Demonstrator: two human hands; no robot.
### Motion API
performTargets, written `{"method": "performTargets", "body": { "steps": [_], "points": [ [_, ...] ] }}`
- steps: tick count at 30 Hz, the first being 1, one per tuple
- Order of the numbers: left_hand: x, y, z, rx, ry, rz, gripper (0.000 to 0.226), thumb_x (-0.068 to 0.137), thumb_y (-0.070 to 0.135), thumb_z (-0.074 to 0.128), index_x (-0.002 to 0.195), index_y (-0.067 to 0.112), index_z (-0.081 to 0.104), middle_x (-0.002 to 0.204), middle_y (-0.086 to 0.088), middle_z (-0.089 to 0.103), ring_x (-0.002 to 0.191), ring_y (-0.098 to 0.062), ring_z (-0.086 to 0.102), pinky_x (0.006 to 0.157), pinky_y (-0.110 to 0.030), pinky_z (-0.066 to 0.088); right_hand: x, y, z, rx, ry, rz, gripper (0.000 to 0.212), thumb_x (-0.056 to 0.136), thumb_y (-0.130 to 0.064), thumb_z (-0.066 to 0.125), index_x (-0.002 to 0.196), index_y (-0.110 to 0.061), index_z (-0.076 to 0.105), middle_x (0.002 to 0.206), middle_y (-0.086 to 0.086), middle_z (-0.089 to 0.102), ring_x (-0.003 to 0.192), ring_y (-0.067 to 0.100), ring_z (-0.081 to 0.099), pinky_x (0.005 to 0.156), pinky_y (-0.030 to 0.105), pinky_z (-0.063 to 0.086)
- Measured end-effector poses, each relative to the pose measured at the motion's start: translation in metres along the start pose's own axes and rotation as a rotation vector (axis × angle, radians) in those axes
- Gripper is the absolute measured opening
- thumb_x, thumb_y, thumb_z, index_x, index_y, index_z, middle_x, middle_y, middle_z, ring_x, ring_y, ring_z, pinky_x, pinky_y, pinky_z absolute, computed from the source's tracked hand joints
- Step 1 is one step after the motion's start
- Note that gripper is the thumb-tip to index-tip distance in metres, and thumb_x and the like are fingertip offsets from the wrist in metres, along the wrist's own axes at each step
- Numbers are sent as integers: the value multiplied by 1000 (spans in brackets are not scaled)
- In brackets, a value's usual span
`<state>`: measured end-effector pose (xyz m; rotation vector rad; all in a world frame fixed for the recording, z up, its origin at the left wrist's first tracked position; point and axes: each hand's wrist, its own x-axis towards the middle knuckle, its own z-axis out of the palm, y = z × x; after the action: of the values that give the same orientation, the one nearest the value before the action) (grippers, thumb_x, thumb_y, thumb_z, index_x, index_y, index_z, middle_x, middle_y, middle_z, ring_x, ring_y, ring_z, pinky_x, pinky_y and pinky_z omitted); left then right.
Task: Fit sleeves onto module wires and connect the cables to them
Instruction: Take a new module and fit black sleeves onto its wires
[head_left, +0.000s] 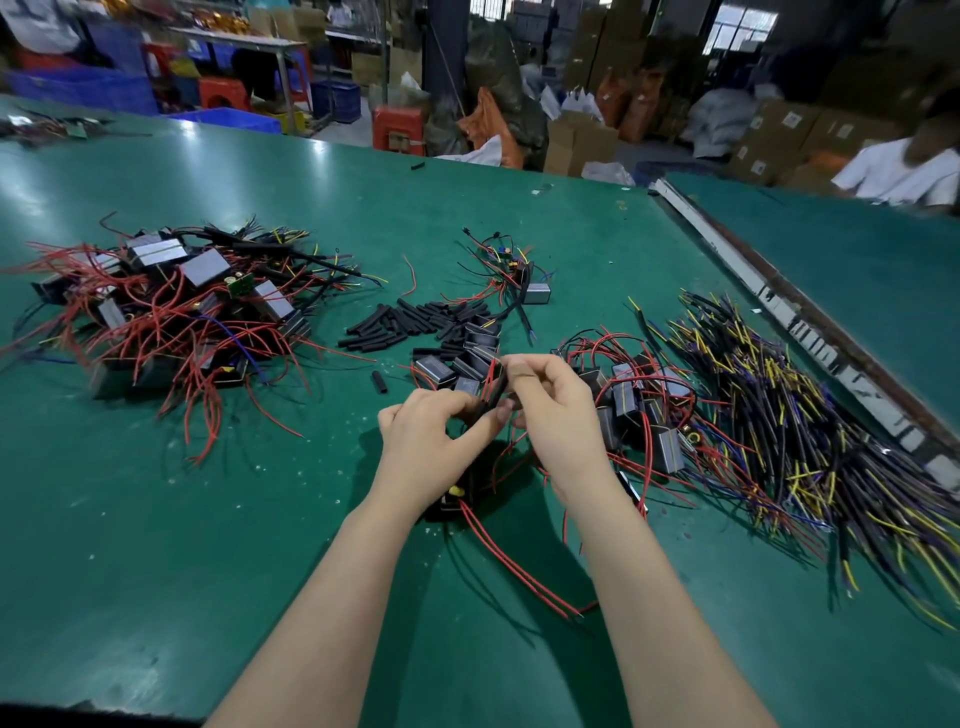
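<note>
My right hand (550, 415) pinches a black sleeve (497, 391) between thumb and forefinger, the sleeve tilted, its upper end at my fingertips. My left hand (431, 441) curls around the lower part of the same sleeve and the red wires (519, 574) running into it; thumb extended toward the right hand, the two hands nearly touching. Below the left wrist sits the module (454, 501), dark, with a yellow component showing, resting on the green table (156, 545); two of its red wires trail toward me and to the right. Just beyond my hands: a small cluster of modules (467, 358), and farther, a loose pile of black sleeves (405, 325). One stray sleeve (379, 382) lies apart, left of the hands. Right of the hands: another group of modules with red leads (639, 410), then a large bundle of black, yellow and blue cables (789, 436) fanned across the right side. Far left: a big heap of modules and red wires (171, 312). Far centre: one module with mixed wires (524, 283). A person in white (904, 166) sits at the far right, beyond a metal rail (779, 306).
</note>
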<state>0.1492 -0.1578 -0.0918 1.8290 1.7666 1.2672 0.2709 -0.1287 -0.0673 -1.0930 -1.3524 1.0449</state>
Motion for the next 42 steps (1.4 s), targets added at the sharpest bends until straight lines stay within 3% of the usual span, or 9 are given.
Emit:
{"method": "performTargets", "body": {
  "steps": [6, 14, 19, 23, 26, 28, 30, 32, 42],
  "points": [
    [-1, 4, -3, -84, -22, 14, 20, 83, 48, 64, 69, 51, 50, 77, 17, 59, 94, -13, 50, 91, -37, 30, 3, -5, -8, 96, -53, 147, 9, 94, -20, 59, 88, -22, 66, 74, -2, 62, 59, 1, 56, 53, 16, 43],
    [2, -2, -3, -68, -115, -39, 22, 77, 52, 61, 66, 34, 54, 83, 11, 59, 98, -10, 44, 82, -30, 22, 5, -8, -12, 92, 9, 93, 14, 97, -15, 55, 85, -18, 62, 76, -7, 64, 60, -5, 57, 51, 13, 43],
    [2, 3, -3, -146, -195, -79, 12, 68, 52, 54, 66, 41, 55, 85, 38, 54, 97, 20, 33, 78, -24, 16, 8, -10, -17, 149, 198, 38, 13, 98, -18, 52, 96, -7, 59, 77, -5, 61, 58, -5, 55, 49, 11, 40],
    [3, 4, -5, -48, -224, -50, 12, 70, 50, 49, 66, 40, 52, 85, 27, 54, 103, 2, 36, 85, -27, 18, 6, -11, -15, 163, 144, 54, 10, 97, -18, 54, 89, -18, 60, 77, -9, 63, 56, -4, 55, 53, 12, 42],
    [0, 8, -5, -74, -138, -29, 8, 72, 53, 50, 75, 46, 53, 84, 32, 50, 96, 12, 36, 86, -25, 18, 5, -11, -15, 140, 79, 46, 10, 96, -19, 55, 88, -20, 60, 75, -11, 64, 57, -3, 55, 54, 13, 42],
    [-1, 14, -4, -183, -64, -9, 2, 78, 52, 52, 79, 51, 54, 85, 28, 58, 98, 9, 49, 95, -30, 30, 3, -10, -12, 106, 23, 46, 9, 96, -17, 55, 88, -20, 60, 77, -9, 64, 56, -3, 56, 53, 14, 42],
    [-1, 17, -4, -255, -33, -5, 9, 87, 45, 54, 79, 47, 58, 82, 16, 67, 90, -9, 62, 91, -39, 45, 2, -10, -9, 68, -15, 36, 9, 96, -17, 56, 88, -19, 60, 77, -6, 64, 56, -3, 56, 53, 14, 42],
    [0, 16, -3, -264, -50, -22, 15, 93, 36, 56, 79, 41, 59, 77, 10, 69, 82, -13, 63, 86, -40, 49, 1, -9, -9, 57, 12, 4, 9, 96, -16, 56, 88, -18, 60, 78, -5, 64, 56, -4, 55, 55, 13, 42],
    [2, 16, 0, -203, -164, -39, 25, 95, 28, 54, 71, 37, 54, 67, 22, 60, 76, -5, 57, 98, -47, 40, 2, -4, -7, 27, 251, -61, 17, 97, -17, 55, 82, -25, 57, 77, -7, 63, 61, 2, 53, 64, 22, 43]
  ]
}}
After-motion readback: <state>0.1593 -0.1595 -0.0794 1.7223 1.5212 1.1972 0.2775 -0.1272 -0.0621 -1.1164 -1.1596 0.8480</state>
